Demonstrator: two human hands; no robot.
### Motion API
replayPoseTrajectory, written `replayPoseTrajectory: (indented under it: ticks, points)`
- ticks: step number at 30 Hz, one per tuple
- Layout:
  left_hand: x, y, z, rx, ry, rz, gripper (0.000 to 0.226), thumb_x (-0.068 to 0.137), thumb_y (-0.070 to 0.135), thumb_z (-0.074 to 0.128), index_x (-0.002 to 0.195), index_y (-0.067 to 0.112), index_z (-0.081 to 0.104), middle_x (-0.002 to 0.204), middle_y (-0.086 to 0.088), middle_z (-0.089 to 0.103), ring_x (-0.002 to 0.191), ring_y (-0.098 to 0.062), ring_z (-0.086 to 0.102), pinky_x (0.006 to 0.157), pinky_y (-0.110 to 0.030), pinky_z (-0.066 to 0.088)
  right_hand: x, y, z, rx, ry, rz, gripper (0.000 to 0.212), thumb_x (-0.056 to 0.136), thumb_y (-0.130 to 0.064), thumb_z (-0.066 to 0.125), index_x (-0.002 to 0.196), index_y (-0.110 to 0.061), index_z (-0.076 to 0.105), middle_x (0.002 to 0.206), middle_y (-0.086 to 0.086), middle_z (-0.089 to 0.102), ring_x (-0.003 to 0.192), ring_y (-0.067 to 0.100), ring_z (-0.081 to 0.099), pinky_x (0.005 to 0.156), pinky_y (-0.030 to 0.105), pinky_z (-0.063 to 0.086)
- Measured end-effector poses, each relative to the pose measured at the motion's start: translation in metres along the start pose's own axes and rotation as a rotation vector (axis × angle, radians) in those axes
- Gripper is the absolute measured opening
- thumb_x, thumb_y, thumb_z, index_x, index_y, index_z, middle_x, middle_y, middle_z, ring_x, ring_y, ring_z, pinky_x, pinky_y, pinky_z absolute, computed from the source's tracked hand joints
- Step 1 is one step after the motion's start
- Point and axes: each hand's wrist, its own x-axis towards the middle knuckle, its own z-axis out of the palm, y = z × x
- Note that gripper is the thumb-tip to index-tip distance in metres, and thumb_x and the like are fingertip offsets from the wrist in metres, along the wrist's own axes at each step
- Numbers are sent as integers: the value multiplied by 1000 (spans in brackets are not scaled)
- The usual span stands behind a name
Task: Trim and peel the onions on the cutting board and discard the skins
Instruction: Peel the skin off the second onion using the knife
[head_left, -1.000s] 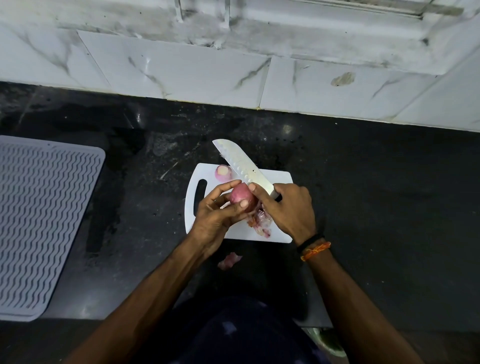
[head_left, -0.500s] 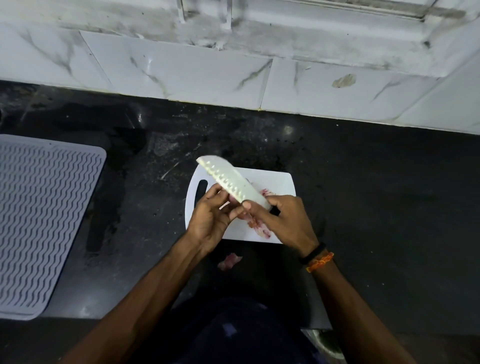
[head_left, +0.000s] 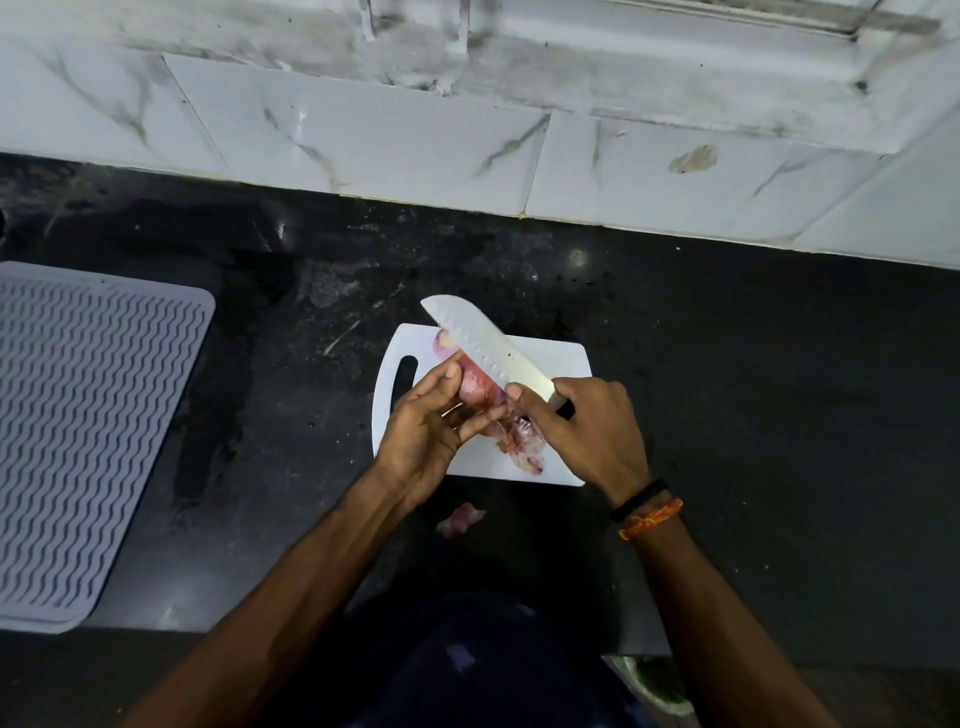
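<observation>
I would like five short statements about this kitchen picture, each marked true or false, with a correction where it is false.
1. The right hand grips the broad silver knife. True.
2. The left hand holds the pink onion above the white plastic cutting board. True.
3. The grey ribbed drying mat lies to the right of the board. False: it lies to the left.
4. All pink onion skins are on the board. False: one skin scrap lies on the black countertop.
5. The knife lies flat on the countertop. False: it is held, its blade against the onion.
</observation>
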Motion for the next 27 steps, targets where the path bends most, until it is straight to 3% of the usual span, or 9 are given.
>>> replayPoseTrajectory:
  ticks: [2,7,9,12,16,24,27]
  points:
    - [0,0,0,12,20,-1,39,96,20,54,132,5,58,129,-18,64,114,-32,65,89,-43,57,-1,-4,0,-23,-22,-35,52,86,-65,53,54,-25,51,48,-6,53,46,10,51,47,11,28]
    - [-2,2,4,32,16,-5,47,92,24,57,136,8,57,132,-18,62,116,-35,64,96,-48,54,3,-1,-2,36,102,39,54,90,-57,58,53,-17,51,47,-8,48,49,11,52,48,18,31]
    - [-3,2,4,42,13,-5,45,93,25,57,135,10,58,133,-17,62,117,-34,64,94,-46,55,5,-1,-1,7,81,32,54,91,-55,59,56,-13,55,48,-7,51,46,11,50,49,21,32]
    - [-4,1,4,46,7,-10,37,98,25,53,132,14,62,129,-15,65,117,-32,64,91,-43,56,1,-3,0,-24,55,26,54,90,-54,59,56,-13,55,49,-8,52,46,9,50,49,16,27]
    - [-5,1,3,32,21,-19,32,97,27,55,124,15,66,127,-16,66,112,-31,65,90,-42,57,-5,-10,1,-34,25,-9,46,90,-55,58,56,-26,47,46,-17,41,44,4,46,49,9,32]
    - [-4,1,5,32,34,-10,30,96,33,57,119,19,70,122,-14,69,111,-30,67,92,-44,56,-2,-3,3,-35,44,20,47,90,-58,53,57,-26,45,53,-8,50,47,7,47,48,13,23]
    - [-5,1,6,66,33,-10,27,97,31,56,115,19,72,119,-12,70,106,-27,69,93,-44,55,-2,-5,7,-48,40,-4,57,87,-68,46,62,-18,56,56,-3,57,50,9,52,48,16,28]
